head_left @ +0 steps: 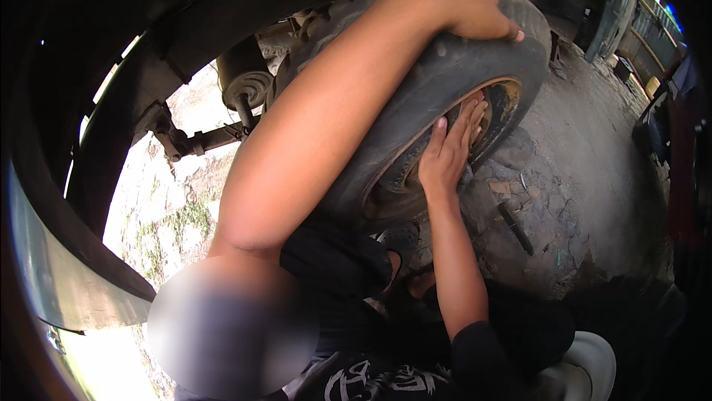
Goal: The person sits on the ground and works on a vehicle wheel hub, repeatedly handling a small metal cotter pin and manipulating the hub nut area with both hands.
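Observation:
A large black tire [415, 104] with worn, chunky tread stands tilted under a vehicle, mounted on a rusty-edged wheel rim [508, 93]. My left arm crosses over the tire, and my left hand [467, 2] is hooked over the top of its tread. The thumb curls toward the outer sidewall; some fingers are hidden behind the hand. Lower down, my right hand [449, 145] reaches into the hollow of the rim. Its fingers are stretched out against the inside of the wheel, with the thumb apart and the fingertips in shadow.
A dark stick-like object [515, 227] lies on the rough, dusty ground [586, 179], near a brown broken piece [500, 187]. Left of the tire hangs a round metal canister [245, 78] beside an axle-like bar [215, 139]. A curved fender [70, 253] edges the left. A pale shoe [589, 364] shows below.

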The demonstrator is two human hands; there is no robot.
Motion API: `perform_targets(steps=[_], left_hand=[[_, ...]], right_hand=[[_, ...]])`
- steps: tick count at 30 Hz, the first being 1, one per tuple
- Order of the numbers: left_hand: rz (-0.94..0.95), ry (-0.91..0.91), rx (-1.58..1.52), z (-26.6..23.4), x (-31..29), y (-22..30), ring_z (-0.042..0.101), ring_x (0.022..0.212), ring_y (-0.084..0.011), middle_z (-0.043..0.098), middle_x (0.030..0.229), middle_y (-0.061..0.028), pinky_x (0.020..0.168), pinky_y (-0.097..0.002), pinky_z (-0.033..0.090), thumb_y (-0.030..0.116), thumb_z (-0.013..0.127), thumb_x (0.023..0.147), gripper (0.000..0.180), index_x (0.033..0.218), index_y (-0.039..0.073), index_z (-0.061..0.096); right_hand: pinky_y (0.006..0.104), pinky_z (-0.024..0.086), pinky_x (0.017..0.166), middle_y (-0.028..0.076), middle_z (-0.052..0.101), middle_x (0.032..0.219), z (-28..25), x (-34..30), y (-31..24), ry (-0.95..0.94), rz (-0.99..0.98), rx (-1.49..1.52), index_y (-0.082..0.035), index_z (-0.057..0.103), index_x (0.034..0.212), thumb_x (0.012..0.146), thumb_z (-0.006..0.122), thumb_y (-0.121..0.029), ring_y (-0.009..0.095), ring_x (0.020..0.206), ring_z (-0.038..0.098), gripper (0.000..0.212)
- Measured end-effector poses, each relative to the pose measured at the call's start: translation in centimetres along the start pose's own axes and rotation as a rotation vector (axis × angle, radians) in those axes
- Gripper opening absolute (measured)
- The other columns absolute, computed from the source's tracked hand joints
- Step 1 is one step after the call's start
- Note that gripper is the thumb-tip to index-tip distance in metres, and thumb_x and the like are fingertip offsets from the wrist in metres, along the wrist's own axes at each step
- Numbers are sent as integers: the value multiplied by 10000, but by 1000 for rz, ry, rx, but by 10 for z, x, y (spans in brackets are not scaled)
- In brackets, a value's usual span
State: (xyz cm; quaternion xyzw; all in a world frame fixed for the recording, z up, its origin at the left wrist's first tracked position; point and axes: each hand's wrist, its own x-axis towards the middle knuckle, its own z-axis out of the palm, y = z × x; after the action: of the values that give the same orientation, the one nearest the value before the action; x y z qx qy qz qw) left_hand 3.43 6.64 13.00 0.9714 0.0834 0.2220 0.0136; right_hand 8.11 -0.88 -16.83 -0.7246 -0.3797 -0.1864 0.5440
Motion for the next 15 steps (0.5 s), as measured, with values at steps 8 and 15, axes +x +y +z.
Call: perform_targets(steps=[8,15], left_hand=[[9,99,50,16,2,4,607,1483,-386,662,1571,-167,1231,-519,488,613,826,896,834,1588,186,639],[12,87,13,14,0,-6,594,1496,-381,657,1577,-177,1249,-514,468,598,833,889,836,1582,171,641]], right_hand=[[626,172,1377,360,69,1835,0,-57,15,-90,-140,-6,85,90,1765,1196,406,-504,531,1697,158,877],[618,169,1378,361,92,1832,5,-21,0,-15,-64,62,104,152,1752,1207,404,-478,524,1703,141,836]])
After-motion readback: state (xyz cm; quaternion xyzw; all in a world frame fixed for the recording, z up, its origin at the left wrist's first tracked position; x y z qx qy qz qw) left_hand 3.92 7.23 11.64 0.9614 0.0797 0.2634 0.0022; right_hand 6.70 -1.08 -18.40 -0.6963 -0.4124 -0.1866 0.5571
